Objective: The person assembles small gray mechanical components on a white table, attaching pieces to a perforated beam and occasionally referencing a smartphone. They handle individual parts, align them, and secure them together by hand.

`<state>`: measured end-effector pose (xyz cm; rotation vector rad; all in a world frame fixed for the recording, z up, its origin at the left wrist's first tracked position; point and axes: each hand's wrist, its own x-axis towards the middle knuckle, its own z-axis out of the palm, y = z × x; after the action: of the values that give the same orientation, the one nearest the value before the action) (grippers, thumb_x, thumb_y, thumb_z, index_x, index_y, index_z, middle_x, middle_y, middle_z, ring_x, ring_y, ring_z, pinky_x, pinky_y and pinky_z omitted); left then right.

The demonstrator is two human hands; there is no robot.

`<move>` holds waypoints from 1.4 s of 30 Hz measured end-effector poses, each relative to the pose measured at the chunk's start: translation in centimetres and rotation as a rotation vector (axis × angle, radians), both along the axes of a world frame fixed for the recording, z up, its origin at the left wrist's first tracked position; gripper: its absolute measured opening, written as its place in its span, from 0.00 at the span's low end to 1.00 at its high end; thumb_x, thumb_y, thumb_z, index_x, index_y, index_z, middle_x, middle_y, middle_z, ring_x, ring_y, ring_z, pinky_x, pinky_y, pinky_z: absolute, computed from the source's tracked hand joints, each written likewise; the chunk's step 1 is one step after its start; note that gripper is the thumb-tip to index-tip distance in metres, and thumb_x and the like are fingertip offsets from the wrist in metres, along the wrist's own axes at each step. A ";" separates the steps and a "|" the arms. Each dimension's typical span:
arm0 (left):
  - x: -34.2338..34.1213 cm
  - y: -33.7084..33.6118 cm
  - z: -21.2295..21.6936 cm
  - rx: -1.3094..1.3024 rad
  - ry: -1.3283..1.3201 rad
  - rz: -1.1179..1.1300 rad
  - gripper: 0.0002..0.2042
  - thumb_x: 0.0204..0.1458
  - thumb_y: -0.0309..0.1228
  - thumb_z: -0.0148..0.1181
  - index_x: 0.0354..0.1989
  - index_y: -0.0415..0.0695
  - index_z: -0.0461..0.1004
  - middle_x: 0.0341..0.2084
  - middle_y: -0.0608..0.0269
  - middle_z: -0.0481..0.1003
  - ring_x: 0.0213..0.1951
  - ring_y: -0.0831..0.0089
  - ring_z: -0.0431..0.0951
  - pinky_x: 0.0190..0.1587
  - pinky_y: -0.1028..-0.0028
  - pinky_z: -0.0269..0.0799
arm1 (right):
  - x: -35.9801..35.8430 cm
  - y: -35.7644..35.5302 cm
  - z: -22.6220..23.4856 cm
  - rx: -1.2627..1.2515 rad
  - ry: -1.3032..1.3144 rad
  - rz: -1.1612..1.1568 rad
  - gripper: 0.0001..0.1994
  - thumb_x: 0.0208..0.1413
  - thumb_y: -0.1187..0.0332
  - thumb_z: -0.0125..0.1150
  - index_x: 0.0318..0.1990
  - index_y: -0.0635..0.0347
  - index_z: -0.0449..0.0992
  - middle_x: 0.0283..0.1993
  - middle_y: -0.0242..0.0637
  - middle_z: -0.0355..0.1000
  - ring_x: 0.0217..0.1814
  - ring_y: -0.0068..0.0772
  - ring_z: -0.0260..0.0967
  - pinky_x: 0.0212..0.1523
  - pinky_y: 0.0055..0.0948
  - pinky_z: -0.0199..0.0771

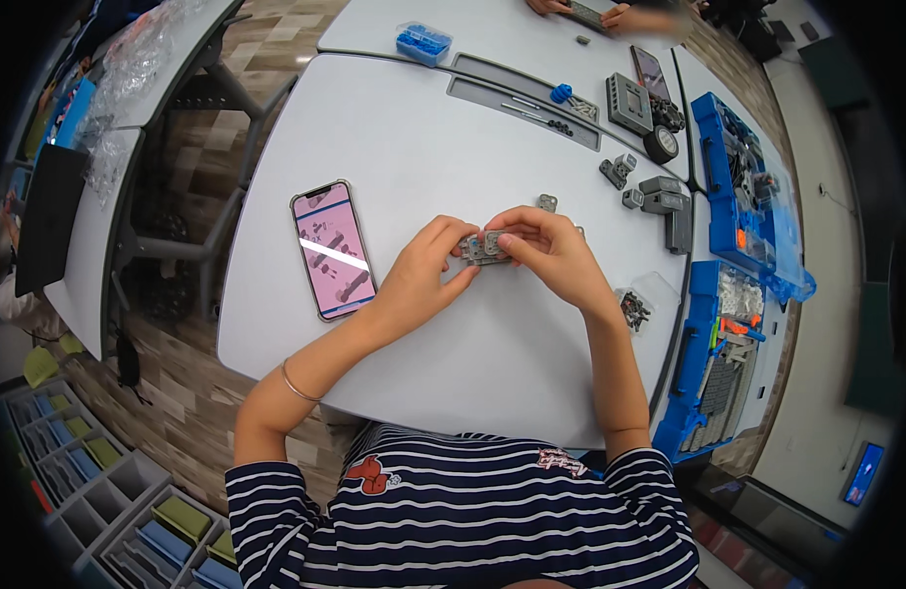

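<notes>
Left hand point(425, 269) and right hand point(554, 255) pinch the grey block assembly point(484, 251) over the tabletop point(463, 363), between its side edges; probably light, stiff and slick, best held by its ends

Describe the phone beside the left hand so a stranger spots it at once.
Start with the big white table. On its left part, just left of the left hand, a phone lies face up. Its lit pink screen, showing pictures of parts, sets it apart from the grey pieces held nearby.
</notes>
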<state>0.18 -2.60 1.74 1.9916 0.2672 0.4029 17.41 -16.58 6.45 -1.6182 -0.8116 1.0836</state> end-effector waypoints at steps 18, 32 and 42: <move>0.3 0.5 -0.2 0.001 -0.007 -0.011 0.21 0.53 0.23 0.70 0.56 0.39 0.74 0.47 0.60 0.73 0.43 0.71 0.76 0.40 0.73 0.74 | -0.8 1.7 0.3 0.049 -0.538 0.110 0.08 0.62 0.76 0.64 0.46 0.61 0.86 0.38 0.34 0.78 0.34 0.26 0.69 0.38 0.26 0.69; 0.3 0.4 0.1 0.018 -0.031 0.036 0.21 0.50 0.26 0.74 0.53 0.40 0.75 0.47 0.62 0.73 0.39 0.74 0.76 0.37 0.74 0.71 | -0.3 1.7 -0.1 0.181 -0.632 0.187 0.06 0.57 0.79 0.64 0.41 0.61 0.81 0.39 0.39 0.77 0.47 0.43 0.73 0.49 0.39 0.74; 0.7 0.5 0.3 -0.064 -0.015 0.065 0.18 0.52 0.27 0.74 0.51 0.40 0.77 0.45 0.63 0.75 0.38 0.75 0.75 0.36 0.75 0.69 | -0.6 2.0 -1.4 0.260 -0.671 0.144 0.07 0.57 0.78 0.65 0.42 0.61 0.81 0.42 0.39 0.77 0.47 0.42 0.73 0.50 0.38 0.74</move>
<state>0.91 -2.12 2.02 1.9197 0.3319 0.4455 16.85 -14.53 5.03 -1.7250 -1.4589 0.4801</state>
